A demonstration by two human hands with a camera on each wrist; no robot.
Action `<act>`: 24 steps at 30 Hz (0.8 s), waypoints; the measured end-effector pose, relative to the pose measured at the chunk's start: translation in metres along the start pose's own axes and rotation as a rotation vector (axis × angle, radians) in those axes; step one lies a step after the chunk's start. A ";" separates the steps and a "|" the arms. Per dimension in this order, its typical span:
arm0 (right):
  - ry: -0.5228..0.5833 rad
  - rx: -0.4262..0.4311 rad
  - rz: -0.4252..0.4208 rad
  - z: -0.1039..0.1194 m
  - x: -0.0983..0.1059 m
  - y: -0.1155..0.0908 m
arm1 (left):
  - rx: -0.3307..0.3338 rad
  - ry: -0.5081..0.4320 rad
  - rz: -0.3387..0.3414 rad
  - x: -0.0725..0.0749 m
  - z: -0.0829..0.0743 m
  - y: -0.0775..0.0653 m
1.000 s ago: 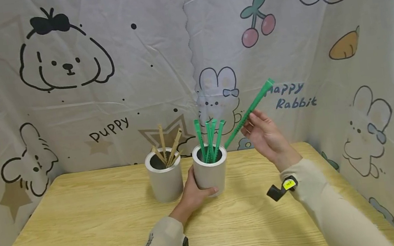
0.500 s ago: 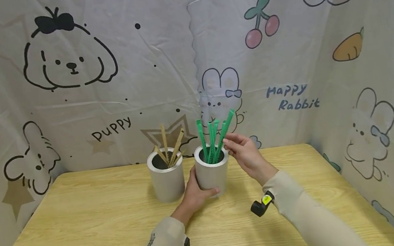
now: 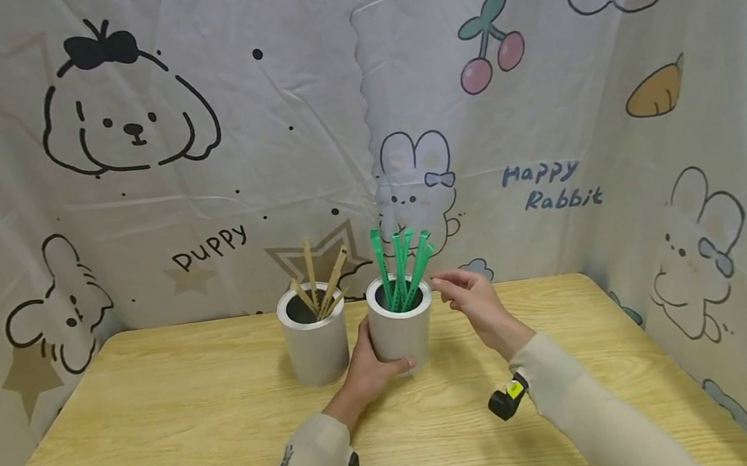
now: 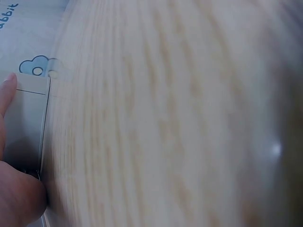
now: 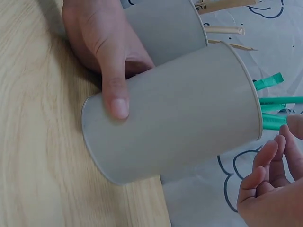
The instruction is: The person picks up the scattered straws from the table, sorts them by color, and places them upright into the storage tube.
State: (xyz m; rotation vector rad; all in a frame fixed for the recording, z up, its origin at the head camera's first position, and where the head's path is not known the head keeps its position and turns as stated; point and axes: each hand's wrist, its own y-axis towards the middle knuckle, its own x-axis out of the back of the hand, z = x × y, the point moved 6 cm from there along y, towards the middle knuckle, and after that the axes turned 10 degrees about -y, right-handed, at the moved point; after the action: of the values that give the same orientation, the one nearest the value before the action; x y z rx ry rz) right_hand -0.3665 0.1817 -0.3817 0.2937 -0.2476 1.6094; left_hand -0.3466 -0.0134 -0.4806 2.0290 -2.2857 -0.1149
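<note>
My left hand point(image 3: 366, 368) grips the lower part of a light grey cylindrical cup point(image 3: 404, 335), thumb across its front, as the right wrist view also shows. Several green paper-wrapped straws point(image 3: 400, 273) lean inside, their ends above the rim. Just right of that rim is my right hand point(image 3: 478, 302), its thumb and forefinger close together with no straw between them. In the right wrist view its loosely bent fingers point(image 5: 267, 153) are near the green straw ends point(image 5: 272, 123). The left wrist view catches only part of the left hand point(image 4: 21, 194) and the cup's side point(image 4: 28, 127).
A matching grey cup point(image 3: 318, 358) stands close on the left, holding several thin tan wrapped straws point(image 3: 309, 265). Both cups are toward the back of the wooden table point(image 3: 179, 424). Behind it hangs a pale curtain point(image 3: 308, 163) with cartoon prints.
My right hand carried a green straw leftward and down into the gripped cup, let go, and has drawn slightly back to the right. The left hand has kept its hold.
</note>
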 end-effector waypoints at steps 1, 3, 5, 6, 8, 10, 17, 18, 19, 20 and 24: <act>0.000 -0.002 -0.001 -0.001 0.001 0.000 | -0.004 0.002 0.000 0.000 -0.001 -0.001; 0.001 -0.004 0.000 -0.003 0.003 -0.002 | -0.010 0.001 0.000 0.000 -0.002 -0.001; 0.001 -0.001 0.003 -0.005 0.005 -0.003 | -0.010 0.004 -0.003 -0.001 -0.004 -0.002; -0.002 0.004 0.006 -0.005 0.006 -0.003 | -0.009 0.006 -0.006 -0.001 -0.005 -0.002; -0.007 0.016 0.016 -0.006 0.009 -0.004 | -0.006 0.011 -0.010 -0.001 -0.006 -0.002; -0.007 0.025 0.020 -0.007 0.011 -0.005 | -0.002 0.020 -0.014 -0.001 -0.007 -0.002; -0.050 0.035 0.043 -0.011 0.017 -0.008 | 0.010 0.024 -0.013 -0.002 -0.006 -0.003; -0.064 0.037 0.045 -0.011 0.018 -0.009 | 0.011 0.024 -0.014 -0.002 -0.007 -0.003; -0.077 0.040 0.047 -0.012 0.019 -0.009 | 0.012 0.025 -0.016 -0.002 -0.007 -0.004; -0.091 0.043 0.048 -0.012 0.020 -0.010 | 0.014 0.024 -0.017 -0.002 -0.006 -0.004; -0.137 0.052 0.049 -0.015 0.024 -0.013 | 0.014 0.021 -0.016 -0.001 -0.007 -0.004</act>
State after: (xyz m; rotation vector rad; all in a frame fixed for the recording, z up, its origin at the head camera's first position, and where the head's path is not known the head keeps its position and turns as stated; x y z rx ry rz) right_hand -0.3552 0.2100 -0.3885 0.4421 -0.3200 1.6481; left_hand -0.3419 -0.0124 -0.4744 2.0455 -2.2648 -0.0788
